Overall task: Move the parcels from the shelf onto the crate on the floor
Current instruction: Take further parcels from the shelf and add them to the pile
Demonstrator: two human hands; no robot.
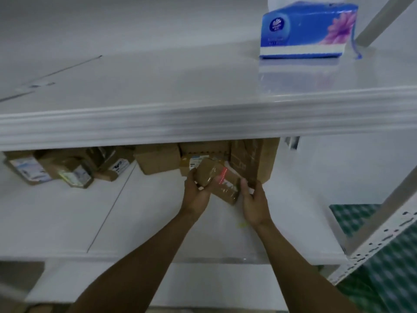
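Note:
A small brown taped parcel [217,179] sits between both hands just above the middle white shelf [126,213]. My left hand [196,192] grips its left end with fingers curled round it. My right hand [253,203] holds its right end, thumb against the box. Behind them a large brown box [255,158] and several more cardboard parcels [158,160] line the back of the shelf, with labelled ones [29,169] at the left. The crate is not in view.
The upper shelf [180,123] juts out above the parcels and hides their tops. A blue tissue pack [306,30] stands on it at the right. A perforated white upright [379,236] rises at the right, with green checked floor [388,279] beyond.

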